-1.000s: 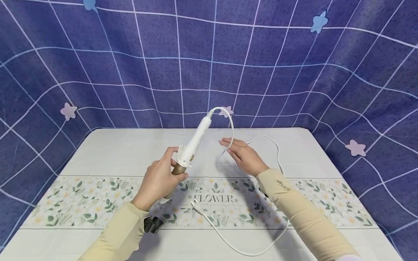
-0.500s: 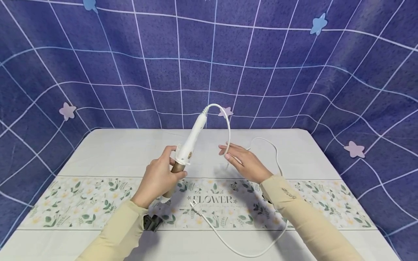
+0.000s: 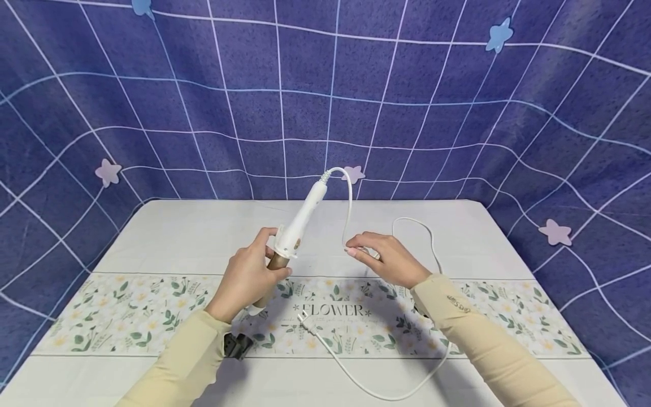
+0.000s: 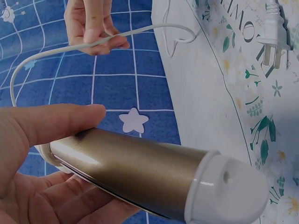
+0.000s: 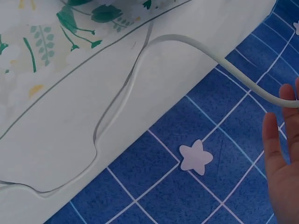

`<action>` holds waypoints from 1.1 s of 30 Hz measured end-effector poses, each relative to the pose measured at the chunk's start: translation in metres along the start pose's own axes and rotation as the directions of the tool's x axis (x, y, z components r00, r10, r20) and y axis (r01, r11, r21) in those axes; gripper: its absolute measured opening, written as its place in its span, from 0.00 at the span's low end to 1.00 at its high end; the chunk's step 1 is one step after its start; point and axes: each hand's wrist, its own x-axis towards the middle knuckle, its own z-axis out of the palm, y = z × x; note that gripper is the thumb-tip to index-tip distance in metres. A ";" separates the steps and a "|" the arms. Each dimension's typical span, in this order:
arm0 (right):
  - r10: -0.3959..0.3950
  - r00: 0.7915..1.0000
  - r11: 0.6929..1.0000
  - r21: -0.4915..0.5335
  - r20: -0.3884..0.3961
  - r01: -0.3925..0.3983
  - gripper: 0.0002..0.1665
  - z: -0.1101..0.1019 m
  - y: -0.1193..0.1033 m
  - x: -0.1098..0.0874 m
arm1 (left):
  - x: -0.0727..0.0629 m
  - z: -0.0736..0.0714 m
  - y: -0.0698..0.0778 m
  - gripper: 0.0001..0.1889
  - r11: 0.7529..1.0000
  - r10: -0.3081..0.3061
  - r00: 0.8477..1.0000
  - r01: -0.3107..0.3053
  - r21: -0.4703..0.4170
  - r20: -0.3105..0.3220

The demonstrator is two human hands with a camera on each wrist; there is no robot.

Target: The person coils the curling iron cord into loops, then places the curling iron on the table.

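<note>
Fingers (image 4: 79, 198) of the left hand (image 3: 246, 277) curl round the iron (image 4: 131, 163), tilted above the bench (image 3: 193, 237); the right hand (image 3: 391, 260) pinches its cord (image 3: 349, 209) between thumb and fingers. Nearer the person, the plug lies (image 3: 307, 321) on the bench.

Right wrist cam's right edge is cutting off part of the right hand (image 5: 286, 177). From the head view, the left hand (image 3: 248, 277) is covering part of the gold barrel (image 3: 277, 262), and the right sleeve (image 3: 478, 333) is hiding a stretch of white cord (image 3: 389, 399). Fine print (image 3: 333, 320) under FLOWER (image 3: 333, 310) is coming out too tiny to read.
</note>
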 end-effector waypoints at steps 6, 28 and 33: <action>-0.046 0.999 0.999 -0.011 0.029 0.046 0.13 -0.003 0.002 0.002 | 0.003 0.002 0.000 0.38 0.999 0.034 0.999 -0.034 0.017 0.010; 0.023 0.998 0.985 -0.167 -0.051 -0.032 0.07 -0.014 0.006 0.013 | -0.002 0.010 0.000 0.39 0.984 0.152 0.980 -0.162 0.070 0.131; 0.018 0.995 0.977 -0.208 -0.095 -0.038 0.06 -0.021 0.005 0.017 | -0.004 0.011 -0.001 0.38 0.970 0.210 0.963 -0.227 0.087 0.167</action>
